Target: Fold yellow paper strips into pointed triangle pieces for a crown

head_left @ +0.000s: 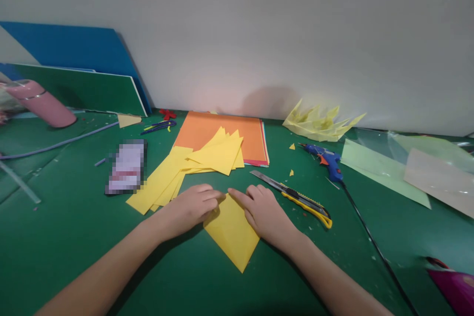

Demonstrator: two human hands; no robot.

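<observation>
A yellow sheet of paper [237,229] lies on the green table, its near end narrowing to a point toward me. My left hand [194,205] is at its upper left edge, thumb and fingers drawn together on the paper. My right hand [264,210] presses the upper right edge, index finger stretched to the top and the other fingers curled. The two index fingertips almost meet at the far edge. Just beyond are several yellow paper pieces [163,177], some cut to points. A yellow box cutter [296,196], blade out, rests right of my right hand.
Behind lies a stack of orange paper [207,128]. A blue glue gun [326,158] with a black cord, a yellow spiky paper piece [318,126] and a pale green sheet [381,170] are right. Left are a blurred-out phone [128,165], scissors [159,127] and a pink bottle [46,103].
</observation>
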